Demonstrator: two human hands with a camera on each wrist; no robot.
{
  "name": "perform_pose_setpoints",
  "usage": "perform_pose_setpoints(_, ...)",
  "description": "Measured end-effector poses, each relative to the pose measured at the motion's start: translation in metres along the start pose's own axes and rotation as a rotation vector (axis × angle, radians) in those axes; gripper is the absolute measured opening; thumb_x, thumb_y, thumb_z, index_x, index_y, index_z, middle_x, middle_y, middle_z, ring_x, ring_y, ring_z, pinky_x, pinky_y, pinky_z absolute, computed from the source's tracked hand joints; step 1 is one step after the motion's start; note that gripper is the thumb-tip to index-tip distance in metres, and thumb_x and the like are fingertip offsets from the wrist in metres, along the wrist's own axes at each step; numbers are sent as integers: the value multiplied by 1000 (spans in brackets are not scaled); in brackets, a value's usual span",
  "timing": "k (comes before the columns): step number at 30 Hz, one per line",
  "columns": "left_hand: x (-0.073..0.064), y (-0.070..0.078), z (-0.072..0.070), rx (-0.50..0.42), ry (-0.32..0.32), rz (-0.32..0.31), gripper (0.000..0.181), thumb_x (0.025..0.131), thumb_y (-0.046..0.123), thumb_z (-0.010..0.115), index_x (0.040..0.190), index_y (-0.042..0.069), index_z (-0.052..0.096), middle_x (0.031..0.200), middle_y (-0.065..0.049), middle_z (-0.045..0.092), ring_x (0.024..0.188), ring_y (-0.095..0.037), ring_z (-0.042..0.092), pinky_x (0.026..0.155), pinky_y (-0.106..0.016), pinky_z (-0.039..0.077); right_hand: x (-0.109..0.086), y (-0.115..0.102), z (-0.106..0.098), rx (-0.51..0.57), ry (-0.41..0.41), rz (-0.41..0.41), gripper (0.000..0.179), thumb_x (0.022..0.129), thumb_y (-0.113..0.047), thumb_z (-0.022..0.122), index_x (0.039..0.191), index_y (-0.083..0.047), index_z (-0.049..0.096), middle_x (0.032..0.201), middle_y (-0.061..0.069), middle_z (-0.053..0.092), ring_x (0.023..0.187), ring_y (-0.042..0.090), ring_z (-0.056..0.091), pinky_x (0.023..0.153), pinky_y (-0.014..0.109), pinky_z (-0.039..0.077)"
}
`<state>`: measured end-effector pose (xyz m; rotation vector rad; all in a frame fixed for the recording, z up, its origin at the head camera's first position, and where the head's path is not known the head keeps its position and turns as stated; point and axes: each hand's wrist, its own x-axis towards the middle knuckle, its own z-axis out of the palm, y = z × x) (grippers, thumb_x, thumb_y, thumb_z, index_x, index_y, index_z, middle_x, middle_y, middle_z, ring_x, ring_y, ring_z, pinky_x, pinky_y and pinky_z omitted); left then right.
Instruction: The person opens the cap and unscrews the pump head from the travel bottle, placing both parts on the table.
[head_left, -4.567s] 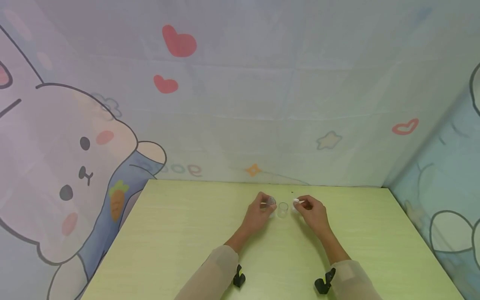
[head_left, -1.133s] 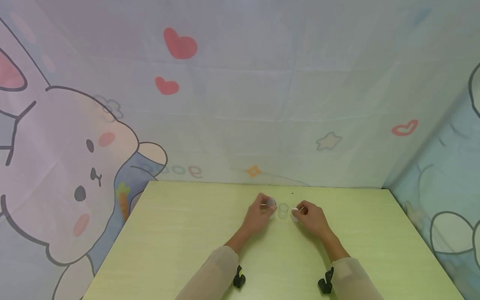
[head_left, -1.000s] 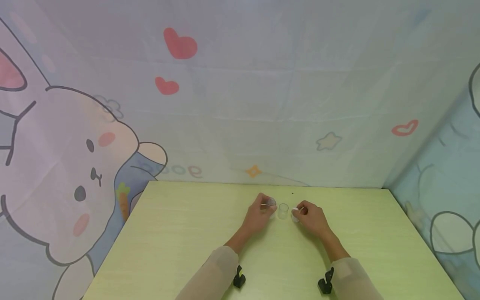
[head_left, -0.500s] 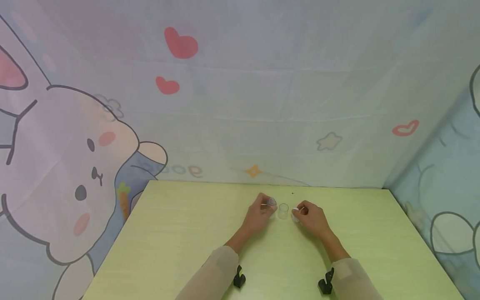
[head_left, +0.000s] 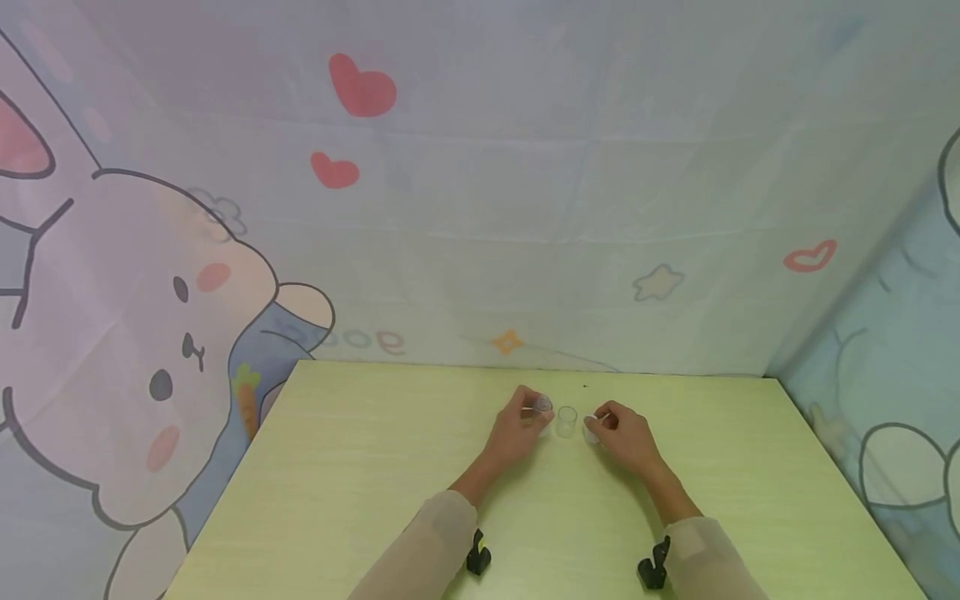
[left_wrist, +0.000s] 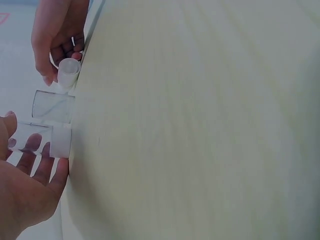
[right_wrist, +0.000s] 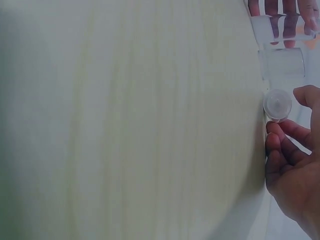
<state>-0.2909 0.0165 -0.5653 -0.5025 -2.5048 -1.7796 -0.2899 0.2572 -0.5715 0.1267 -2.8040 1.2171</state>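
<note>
Between my two hands a small clear cylindrical cup (head_left: 566,422) stands upright on the table. My left hand (head_left: 517,429) holds another clear cylinder (head_left: 543,405) upright, thumb on one side and fingers on the other. In the left wrist view that cylinder has a white band (left_wrist: 60,141) at its bottom. To the right of the middle cup, my right hand (head_left: 628,435) pinches a small white round container (head_left: 592,429) between thumb and fingertips. This container lies on its side, and its round end (right_wrist: 278,104) shows in the right wrist view.
The pale yellow-green table (head_left: 360,467) reaches back to a cloth backdrop (head_left: 480,208) printed with hearts and a rabbit. A tiny dark speck (head_left: 585,386) lies near the table's back edge. Black wrist mounts (head_left: 478,554) sit at the sleeves.
Since the oldest frame, my right hand has come slightly toward me and the white container has tipped onto its side. Over the last second nothing visibly changes; my left hand keeps its hold.
</note>
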Motion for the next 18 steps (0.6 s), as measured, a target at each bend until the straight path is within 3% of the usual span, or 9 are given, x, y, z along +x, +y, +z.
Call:
perform_pose_setpoints(10, 1, 2, 4, -22, -16, 17, 25, 107, 28, 66, 126, 15, 57, 126, -6, 66, 122, -30, 68, 100, -43, 59, -5, 2, -10, 5, 14, -10, 38, 106, -43, 65, 109, -5, 70, 89, 5, 68, 81, 18, 59, 73, 33, 49)
perform_pose_setpoints(18, 0, 5, -2, -7, -29, -14, 43, 107, 31, 65, 143, 13, 51, 130, -11, 65, 124, -32, 66, 101, -47, 58, -2, 5, -17, -8, -23, -27, 46, 106, -49, 62, 113, -4, 68, 96, 7, 70, 90, 21, 63, 78, 35, 52)
